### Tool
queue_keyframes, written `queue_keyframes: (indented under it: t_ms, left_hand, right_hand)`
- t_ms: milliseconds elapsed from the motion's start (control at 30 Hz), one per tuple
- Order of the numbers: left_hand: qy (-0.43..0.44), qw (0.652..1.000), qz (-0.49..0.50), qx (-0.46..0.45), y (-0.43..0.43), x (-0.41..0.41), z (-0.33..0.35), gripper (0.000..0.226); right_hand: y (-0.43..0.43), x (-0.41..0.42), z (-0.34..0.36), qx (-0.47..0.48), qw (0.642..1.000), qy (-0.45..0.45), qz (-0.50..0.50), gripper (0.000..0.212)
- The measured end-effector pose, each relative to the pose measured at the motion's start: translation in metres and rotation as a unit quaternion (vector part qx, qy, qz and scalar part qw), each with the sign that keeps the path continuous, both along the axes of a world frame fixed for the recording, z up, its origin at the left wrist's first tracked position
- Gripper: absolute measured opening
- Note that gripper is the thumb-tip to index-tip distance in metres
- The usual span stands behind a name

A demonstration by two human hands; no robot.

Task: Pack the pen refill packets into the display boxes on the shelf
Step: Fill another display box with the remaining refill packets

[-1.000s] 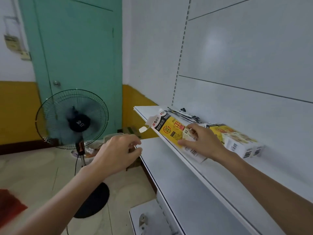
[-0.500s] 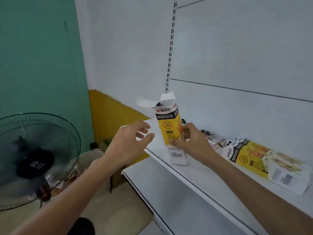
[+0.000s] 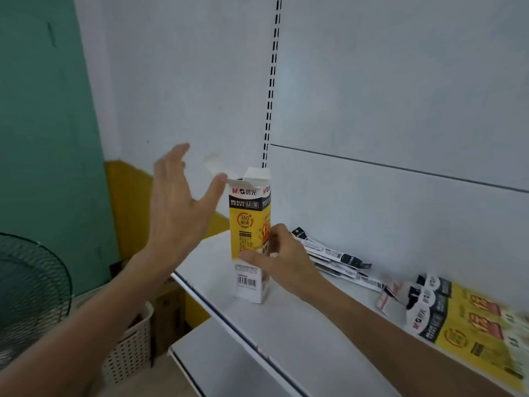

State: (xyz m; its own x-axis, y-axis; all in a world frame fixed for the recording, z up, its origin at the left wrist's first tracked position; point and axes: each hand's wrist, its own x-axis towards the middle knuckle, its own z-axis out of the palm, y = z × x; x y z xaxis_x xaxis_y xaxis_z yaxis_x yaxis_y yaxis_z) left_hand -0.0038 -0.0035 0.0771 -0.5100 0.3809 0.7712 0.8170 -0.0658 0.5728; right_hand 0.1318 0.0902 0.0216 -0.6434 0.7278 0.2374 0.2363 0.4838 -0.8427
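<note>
The step in hand seems to be readying one box for filling. The right hand (image 3: 282, 265) grips the box (image 3: 249, 224) low down; it stands upright near the shelf (image 3: 286, 333) edge. The left hand (image 3: 177, 204) is spread wide and holds nothing, its thumb at the open top flap. Next, I think, the packets (image 3: 329, 253) lying behind must go in.

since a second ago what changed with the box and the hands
The yellow display box, lying flat on the shelf before, now stands upright with its top open; the right hand holds its lower part. The left hand rose from below the shelf edge and is now open, thumb at the box's open top. The refill packets and the flat boxes stayed in place.
</note>
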Motion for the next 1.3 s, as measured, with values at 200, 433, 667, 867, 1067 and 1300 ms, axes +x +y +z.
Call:
queue_keyframes:
  t_ms: [200,433,667,867,1067,1300]
  left_hand:
    - [0.137,0.981,-0.116,-0.073,0.032,-0.031,0.036,0.023]
    - [0.050,0.942,-0.278,-0.182,0.077,-0.055,0.019,0.026]
    - [0.035,0.915,-0.363,-0.172,0.106,-0.080,0.010,0.032]
    - [-0.060,0.873,-0.471,-0.107,0.113,-0.074,-0.001,0.026]
    - [-0.009,0.853,-0.514,-0.096,0.118,-0.081,0.003,0.025]
    - [0.052,0.854,-0.512,-0.075,0.119,-0.086,-0.002,0.024]
  right_hand:
    - [0.025,-0.021,-0.010,-0.057,0.998,0.027,0.012,0.045]
    - [0.049,-0.022,-0.007,-0.086,0.995,-0.012,0.054,0.053]
    - [0.077,0.024,0.004,0.023,0.982,-0.173,-0.072,0.027]
    - [0.065,0.019,-0.018,0.094,0.947,-0.297,-0.074,0.023]
    - [0.076,0.030,-0.001,0.116,0.927,-0.288,-0.211,0.024]
    - [0.095,0.031,-0.017,0.023,0.872,-0.364,-0.326,0.038]
